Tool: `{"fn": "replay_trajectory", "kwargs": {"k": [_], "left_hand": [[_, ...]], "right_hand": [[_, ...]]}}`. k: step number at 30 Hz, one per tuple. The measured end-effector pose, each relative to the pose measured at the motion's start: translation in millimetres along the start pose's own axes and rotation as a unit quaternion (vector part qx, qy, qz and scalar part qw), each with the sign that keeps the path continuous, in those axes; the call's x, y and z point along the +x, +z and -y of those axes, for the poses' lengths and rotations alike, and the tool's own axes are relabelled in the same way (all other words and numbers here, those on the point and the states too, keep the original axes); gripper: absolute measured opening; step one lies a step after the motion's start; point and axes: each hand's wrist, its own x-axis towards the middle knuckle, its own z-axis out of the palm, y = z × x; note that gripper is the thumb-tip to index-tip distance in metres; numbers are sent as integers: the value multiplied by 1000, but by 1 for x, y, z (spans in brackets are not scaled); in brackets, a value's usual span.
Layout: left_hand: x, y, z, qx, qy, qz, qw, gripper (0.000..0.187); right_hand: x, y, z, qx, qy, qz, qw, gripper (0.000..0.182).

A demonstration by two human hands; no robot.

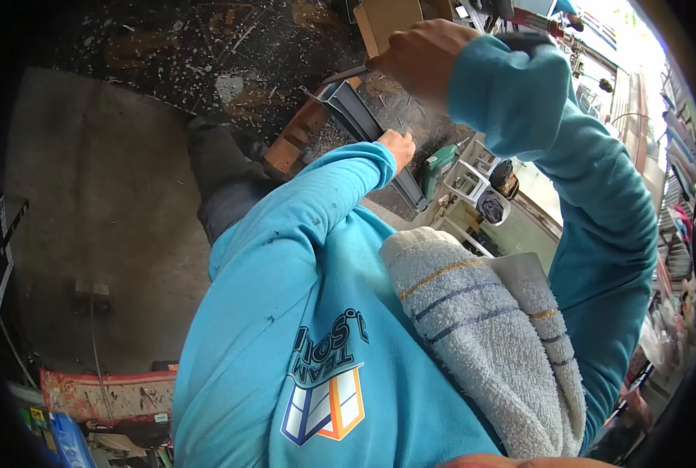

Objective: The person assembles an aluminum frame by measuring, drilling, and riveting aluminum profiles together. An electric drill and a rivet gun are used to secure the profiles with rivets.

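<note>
My left hand [399, 148] is closed around a long grey metal channel [353, 108], which lies at a slant across the workbench. Above it, my right hand [426, 56] is a blurred fist near the channel's far end. A thin, flat, dark strip [346, 76] sticks out from this fist over the channel's end; its kind is not clear. Beside the channel lies an orange-brown block or beam [297, 139]. Close to my left hand, on the other side of the channel, is a green power tool [440, 165], partly seen.
An open cardboard box [385, 27] stands beyond my right hand. The dark floor [184, 47] is strewn with shavings. White shelving [469, 183] holds small items at the right. A towel [481, 343] hangs over my chest. A red, worn panel [106, 394] is at lower left.
</note>
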Motion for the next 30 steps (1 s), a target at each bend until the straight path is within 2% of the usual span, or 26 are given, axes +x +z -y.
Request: {"fn": "replay_trajectory", "kwargs": {"k": [1,3,5,7,8,10,13,16,19,22,25,27,29,30], "left_hand": [[-2,-3,-1,5,-3,7,1000,31],[5,22,0,12,10,-74,997,31],[15,23,-2,-2,-9,-57,998,32],[1,7,3,2,27,-16,1000,32],[-3,-6,1,-10,6,11,1000,33],[-1,-3,4,-15,8,-1,1000,37],[5,7,3,-15,14,-20,1000,39],[3,6,2,-33,2,-29,999,36],[7,8,2,-13,6,-6,1000,33],[9,17,2,11,10,-46,999,33],[0,-1,3,-19,26,-6,999,32],[-1,-15,5,-11,38,62,997,32],[7,6,2,-17,0,-30,999,39],[8,12,0,-11,10,-25,1000,39]], "right_hand": [[4,-12,4,-17,-7,18,1000,32],[9,-27,19,-27,-9,45,999,23],[9,-35,36,-8,-1,68,998,16],[14,-36,28,-15,-4,64,998,18],[18,-30,17,-22,-6,50,998,18],[20,-31,11,-43,-1,47,998,18],[12,-29,17,56,-26,26,998,20],[9,-31,15,-13,1,48,999,23],[7,-33,12,-3,9,62,998,28],[-6,-26,8,13,-98,9,995,33],[-11,-13,10,27,-56,40,997,38],[-24,-7,-4,112,-43,-14,993,41],[-30,2,-8,155,-27,-43,987,44],[-26,11,-11,151,-17,-50,987,45]]}}
